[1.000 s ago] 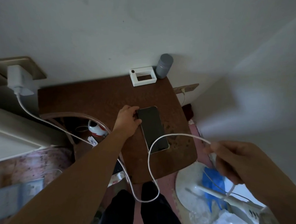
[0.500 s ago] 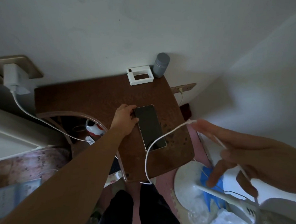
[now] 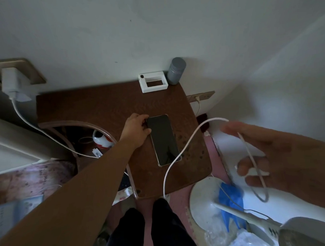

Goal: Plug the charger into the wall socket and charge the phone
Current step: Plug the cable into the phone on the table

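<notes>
A dark phone (image 3: 163,139) lies screen-up on the brown wooden table (image 3: 102,106). My left hand (image 3: 137,130) grips the phone's far left corner. A white charger block (image 3: 11,84) sits in the wall socket (image 3: 30,74) at the far left. Its white cable (image 3: 186,146) runs down under my left arm, then arcs up across the phone's near end. My right hand (image 3: 269,156), blurred and to the right of the table, has its fingers spread with the cable threaded through them. The cable's end loops below that hand.
A white rectangular frame (image 3: 153,84) and a grey cylinder (image 3: 176,70) stand at the table's far edge by the wall. A second socket (image 3: 201,96) is low on the wall. A white round base (image 3: 203,195) and blue bag (image 3: 230,199) lie right of my legs (image 3: 147,228).
My right hand has risen and shifted right with the cable, and its fingers have spread. The cable's loop has lifted higher over the table edge. My left hand stays on the phone.
</notes>
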